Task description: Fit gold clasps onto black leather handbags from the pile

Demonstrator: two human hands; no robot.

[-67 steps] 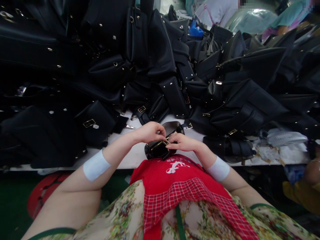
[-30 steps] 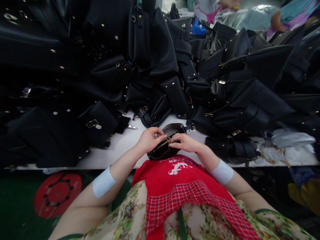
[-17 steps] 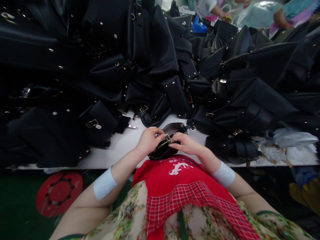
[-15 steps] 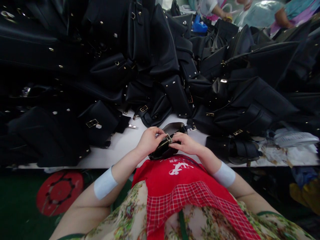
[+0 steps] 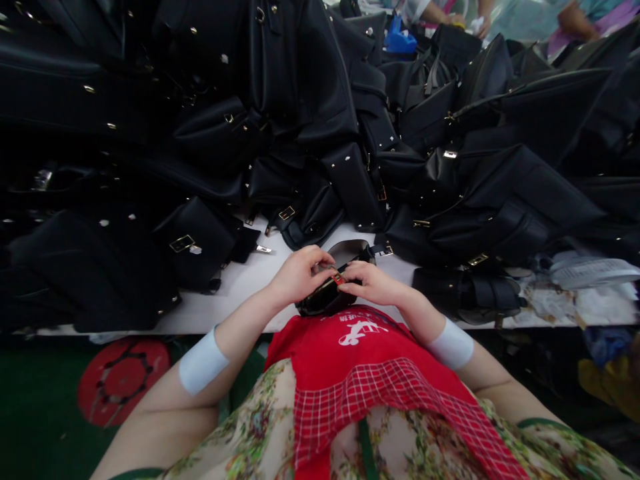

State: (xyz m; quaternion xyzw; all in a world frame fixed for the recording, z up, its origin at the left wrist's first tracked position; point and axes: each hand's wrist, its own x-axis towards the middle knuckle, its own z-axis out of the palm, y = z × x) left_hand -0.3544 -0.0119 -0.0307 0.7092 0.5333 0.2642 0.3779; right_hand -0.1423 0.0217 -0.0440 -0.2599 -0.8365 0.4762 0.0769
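Observation:
A small black bag (image 5: 320, 303) rests at the table's front edge against my red apron, its flap lifted away from me. My left hand (image 5: 303, 272) has its fingertips pinched on the bag's gold metal clasp (image 5: 339, 278). From the other side, my right hand (image 5: 373, 283) grips the same clasp between thumb and fingers. The clasp now shows a reddish sheen, and my fingertips partly cover it. A short strap with a gold buckle (image 5: 384, 251) sticks out to the right of the bag.
Black bags (image 5: 327, 87) are heaped across the back and both sides of the white table (image 5: 240, 287). Plastic-wrapped material (image 5: 595, 273) lies at the right. Below left stands a red round stool (image 5: 123, 381). Another person's hands (image 5: 483, 23) are at the far side, near a blue object (image 5: 400, 37).
The clasp has tilted between my fingers, and its gold frame is less visible. My left hand has shifted slightly upward. At the far side, another person's hands have moved.

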